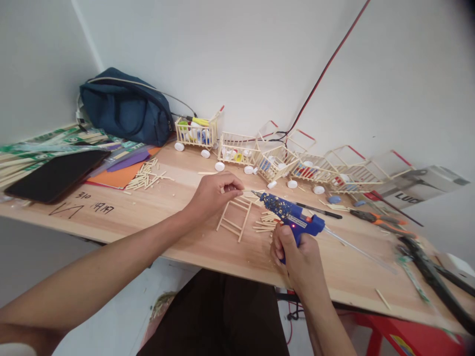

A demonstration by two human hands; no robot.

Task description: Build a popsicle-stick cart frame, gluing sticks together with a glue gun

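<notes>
Your left forearm (122, 267) lies nearest; left hand (217, 193) pinches thin stick (247, 190) by glue gun's (284, 209) nozzle (257, 194), right hand (300, 252) clenched round gun. Slip could burn fingertips (238, 193).

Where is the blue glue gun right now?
In the head view, the blue glue gun is right of centre, held in the right hand, its nozzle toward the left hand.

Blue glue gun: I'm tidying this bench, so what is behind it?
A black pen lies on the table beyond the glue gun. Short sticks show left of its grip; whatever the glue gun and right hand cover is hidden.
</notes>
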